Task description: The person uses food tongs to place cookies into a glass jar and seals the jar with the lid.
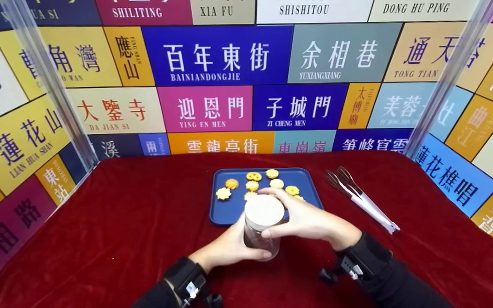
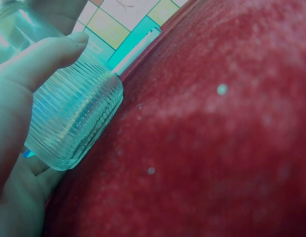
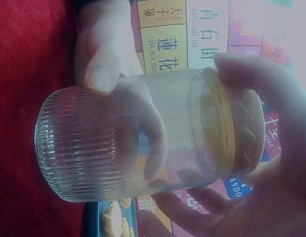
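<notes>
A clear ribbed glass jar (image 3: 93, 143) with a pale lid (image 1: 265, 210) is held between both hands over the near side of the tray. My left hand (image 1: 227, 248) grips the jar's body, its thumb lying across the glass in the left wrist view. At the top, my right hand (image 1: 304, 218) has its fingers and thumb curled round the lid. Through the glass no contents show, only the left fingers behind. Beyond the jar lies a blue tray (image 1: 218, 214) with several cookies (image 1: 224, 193) of different shapes, some hidden behind the right hand.
White-handled tongs (image 1: 368, 205) lie on the red cloth (image 1: 144, 205) right of the tray. Lettered panels (image 1: 218, 55) stand behind and at both sides, with clear upright posts (image 1: 437, 85) at the corners.
</notes>
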Tool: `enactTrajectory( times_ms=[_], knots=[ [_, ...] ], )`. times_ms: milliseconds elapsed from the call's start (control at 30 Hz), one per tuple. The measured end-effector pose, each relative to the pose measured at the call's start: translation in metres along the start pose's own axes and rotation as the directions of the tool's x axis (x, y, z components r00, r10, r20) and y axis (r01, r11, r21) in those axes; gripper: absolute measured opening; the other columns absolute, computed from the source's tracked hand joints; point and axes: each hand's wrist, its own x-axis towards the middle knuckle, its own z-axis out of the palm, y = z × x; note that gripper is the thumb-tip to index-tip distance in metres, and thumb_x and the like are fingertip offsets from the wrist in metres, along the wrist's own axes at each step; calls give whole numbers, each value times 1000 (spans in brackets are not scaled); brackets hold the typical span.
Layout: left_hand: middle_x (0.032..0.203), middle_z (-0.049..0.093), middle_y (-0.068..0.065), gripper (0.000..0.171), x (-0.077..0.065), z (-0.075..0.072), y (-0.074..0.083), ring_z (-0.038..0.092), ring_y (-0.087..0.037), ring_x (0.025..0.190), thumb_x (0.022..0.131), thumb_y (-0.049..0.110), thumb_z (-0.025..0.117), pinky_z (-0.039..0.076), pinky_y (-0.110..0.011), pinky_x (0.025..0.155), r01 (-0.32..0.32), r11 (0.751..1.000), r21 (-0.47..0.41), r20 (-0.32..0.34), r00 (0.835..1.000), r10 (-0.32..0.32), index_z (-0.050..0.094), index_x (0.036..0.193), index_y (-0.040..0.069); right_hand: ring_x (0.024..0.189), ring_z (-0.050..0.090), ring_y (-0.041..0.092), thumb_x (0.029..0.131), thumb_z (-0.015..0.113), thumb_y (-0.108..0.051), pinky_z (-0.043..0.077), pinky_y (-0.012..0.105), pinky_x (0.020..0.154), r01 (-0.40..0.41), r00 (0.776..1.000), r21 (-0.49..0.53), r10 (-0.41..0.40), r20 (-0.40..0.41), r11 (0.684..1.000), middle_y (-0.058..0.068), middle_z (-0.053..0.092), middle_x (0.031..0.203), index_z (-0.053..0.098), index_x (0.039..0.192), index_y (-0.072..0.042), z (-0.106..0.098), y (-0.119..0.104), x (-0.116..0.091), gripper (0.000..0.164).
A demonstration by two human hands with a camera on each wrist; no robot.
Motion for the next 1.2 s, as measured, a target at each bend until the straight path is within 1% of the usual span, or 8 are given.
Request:
enactTrajectory(
  times_ms=[100, 200, 367, 500, 667, 867, 1000, 1200],
  knots=[
    [159, 42, 5, 110, 0, 0, 1, 43, -14, 146, 83, 19, 93, 34, -33, 123, -3, 1000, -21, 9, 1000, 3, 19, 165, 22, 124, 60, 24, 80, 94, -41, 44, 50, 107, -20, 999, -33, 18, -45, 999, 7, 64, 134, 41, 156, -17, 3, -3, -1, 96],
    [159, 43, 4, 111, 1, 0, 1, 43, -15, 146, 84, 16, 92, 33, -33, 124, -18, 999, -43, 17, 1000, 19, 18, 166, 22, 122, 61, 25, 77, 96, -44, 46, 50, 104, -35, 994, -63, 29, -104, 997, 9, 64, 133, 42, 152, -16, 9, -6, -1, 97],
    [158, 44, 3, 110, 1, 0, 1, 43, -17, 146, 84, 15, 92, 33, -33, 124, -37, 998, -58, 14, 999, 38, 19, 166, 21, 117, 63, 23, 74, 96, -49, 51, 48, 99, -49, 981, -103, 29, -192, 993, 7, 66, 125, 50, 138, -14, 18, -11, 0, 86],
    [158, 45, 2, 109, 1, 1, 1, 44, -17, 145, 83, 14, 92, 34, -34, 124, -41, 997, -69, 14, 999, 42, 20, 165, 21, 112, 63, 22, 74, 96, -51, 52, 46, 96, -59, 975, -122, 31, -221, 991, 5, 66, 119, 54, 130, -12, 20, -12, 0, 80],
    [158, 45, 4, 110, 2, 1, 0, 43, -16, 146, 83, 15, 93, 34, -34, 124, -36, 998, -60, 14, 999, 37, 20, 165, 23, 112, 63, 21, 75, 94, -51, 51, 46, 96, -59, 977, -127, 31, -212, 990, 4, 65, 119, 54, 130, -12, 20, -11, 0, 79],
    [159, 44, 4, 110, 1, 0, 0, 43, -16, 146, 83, 18, 93, 33, -34, 124, -43, 998, -52, 16, 999, 44, 20, 165, 24, 116, 62, 22, 78, 94, -48, 50, 47, 101, -38, 985, -111, 18, -171, 993, 5, 65, 126, 53, 137, -12, 15, -8, 0, 80],
    [159, 44, 6, 113, 0, 0, -1, 43, -15, 146, 83, 18, 93, 33, -33, 124, -33, 999, -34, 10, 999, 33, 18, 167, 24, 120, 60, 23, 80, 93, -42, 46, 48, 105, -21, 994, -48, 16, -107, 999, 5, 65, 129, 53, 143, -15, 9, -5, 0, 80],
    [159, 43, 6, 118, 1, 0, -1, 44, -13, 145, 81, 18, 94, 33, -32, 124, -14, 1000, -12, -1, 1000, 14, 14, 168, 24, 124, 58, 24, 82, 93, -35, 42, 48, 109, -37, 999, 81, 39, -28, 996, 5, 65, 132, 51, 148, -19, 3, -1, 1, 80]
  ],
)
